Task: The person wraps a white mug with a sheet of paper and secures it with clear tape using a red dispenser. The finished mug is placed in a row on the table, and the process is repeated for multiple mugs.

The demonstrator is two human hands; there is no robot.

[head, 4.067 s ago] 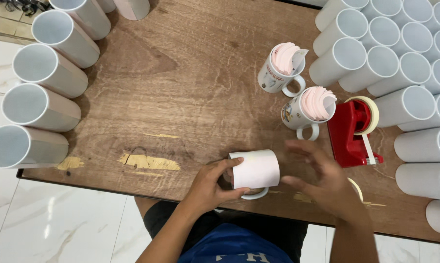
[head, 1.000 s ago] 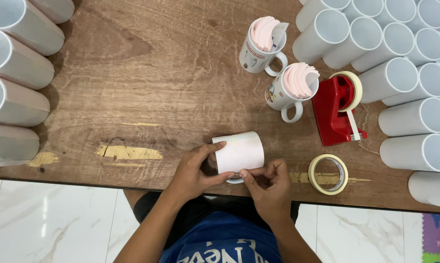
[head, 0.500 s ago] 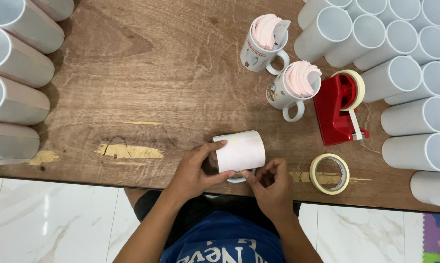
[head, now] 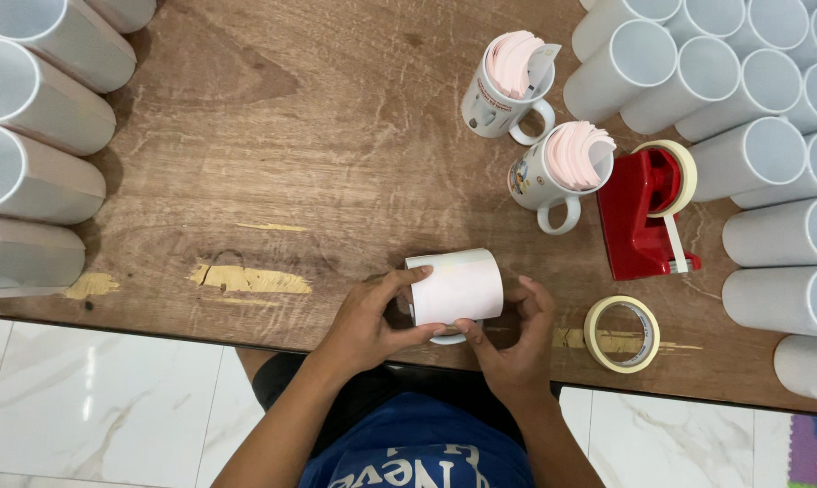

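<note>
A white mug wrapped in a white paper sheet (head: 456, 286) lies on its side near the front edge of the wooden table (head: 273, 154). My left hand (head: 370, 323) grips its left end, thumb over the top. My right hand (head: 515, 336) holds the right end and underside, fingers pressing the paper near the handle. To the right, a loose roll of tape (head: 622, 333) lies flat and a red tape dispenser (head: 645, 217) stands behind it.
Two printed mugs stuffed with pink paper (head: 506, 86) (head: 560, 172) stand behind the wrapped mug. Several white mugs (head: 743, 108) crowd the right side, and more lie along the left edge (head: 29, 172). A marble floor shows below the table.
Since four seconds ago my right hand went from open beside the mug to closed on it, and a tape roll now lies at the right. Over the last second the hands barely shifted.
</note>
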